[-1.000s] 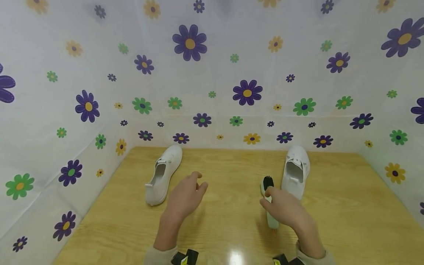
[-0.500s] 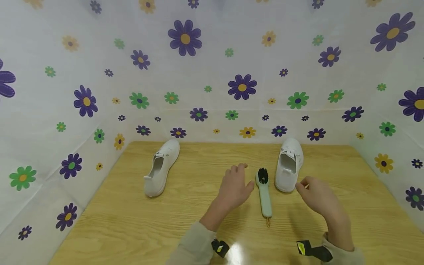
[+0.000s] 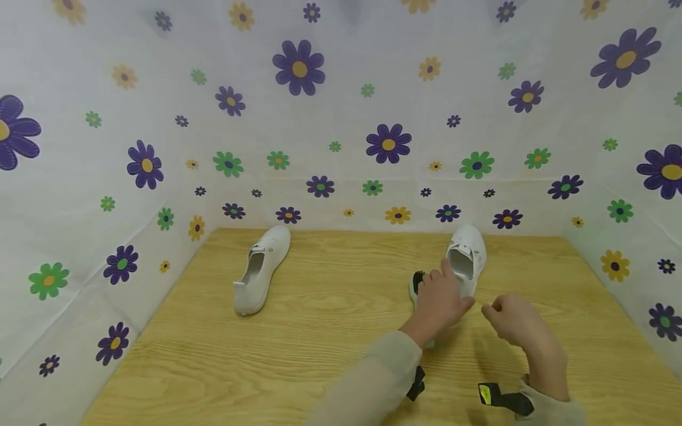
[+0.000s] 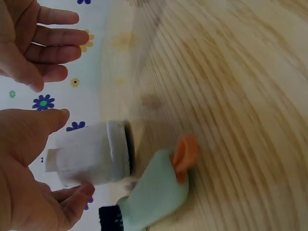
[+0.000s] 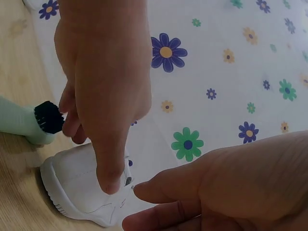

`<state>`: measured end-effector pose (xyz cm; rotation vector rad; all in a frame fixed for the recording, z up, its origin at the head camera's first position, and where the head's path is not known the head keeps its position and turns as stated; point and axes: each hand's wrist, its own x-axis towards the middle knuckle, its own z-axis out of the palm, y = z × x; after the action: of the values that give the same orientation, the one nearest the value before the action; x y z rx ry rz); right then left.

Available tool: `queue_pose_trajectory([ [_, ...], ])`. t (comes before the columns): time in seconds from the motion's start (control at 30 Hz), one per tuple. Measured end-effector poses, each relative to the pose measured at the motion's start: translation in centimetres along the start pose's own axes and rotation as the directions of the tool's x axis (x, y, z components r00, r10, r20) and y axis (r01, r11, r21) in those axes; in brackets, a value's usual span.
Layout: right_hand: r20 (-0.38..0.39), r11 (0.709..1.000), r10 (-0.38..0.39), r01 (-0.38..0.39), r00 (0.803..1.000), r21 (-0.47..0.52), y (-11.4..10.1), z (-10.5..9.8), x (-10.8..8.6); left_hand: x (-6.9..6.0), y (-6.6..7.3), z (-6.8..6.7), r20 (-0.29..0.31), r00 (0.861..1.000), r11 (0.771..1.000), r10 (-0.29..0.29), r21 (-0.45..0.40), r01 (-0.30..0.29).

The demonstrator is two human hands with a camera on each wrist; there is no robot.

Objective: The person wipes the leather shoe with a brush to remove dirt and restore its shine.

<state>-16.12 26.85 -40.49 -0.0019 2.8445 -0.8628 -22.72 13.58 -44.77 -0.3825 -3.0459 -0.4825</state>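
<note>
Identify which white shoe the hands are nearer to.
The shoe on the right, beside the green brush: the left hand partly overlaps it in the head view. The shoe on the left stands well apart from both hands.

Below the left fingers [image 3: 445, 272] we see a wood-grained, faintly glossy surface [image 3: 298, 355]. Close by them, the brush [image 4: 159, 187] has a smooth, matt, plastic-looking handle and rough bristles [image 5: 48, 117]; the shoe [image 5: 79, 175] looks matt, its sole ribbed. Beyond the fingers, the sheet [image 3: 330, 118] is matt and creased.
</note>
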Motion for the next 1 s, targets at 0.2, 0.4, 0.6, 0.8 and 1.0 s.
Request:
queue_pose_trajectory([
  [0.2,0.029,0.999,0.039,-0.040,0.999,0.028,0.7,0.2,0.2,1.0,1.3,1.0,0.033,0.992,0.952,-0.122,-0.279,0.126],
  [0.4,0.048,0.997,0.066,-0.067,0.997,0.024,1.6,0.3,0.3,1.6,0.9,2.0,0.057,0.991,0.929,-0.121,-0.345,0.134],
  [0.6,0.036,0.994,0.093,-0.095,0.995,0.048,2.4,0.0,0.3,2.8,0.9,2.1,0.040,0.998,0.957,-0.057,-0.281,0.066],
  [0.8,0.033,0.990,0.112,-0.114,0.993,0.078,2.8,0.2,0.1,4.6,0.5,0.7,0.094,0.995,0.979,0.017,-0.202,0.002],
  [1.0,0.029,0.995,0.084,-0.086,0.996,0.051,2.1,0.8,0.1,7.3,-2.6,-1.0,0.054,0.996,0.981,0.076,-0.183,-0.065],
])
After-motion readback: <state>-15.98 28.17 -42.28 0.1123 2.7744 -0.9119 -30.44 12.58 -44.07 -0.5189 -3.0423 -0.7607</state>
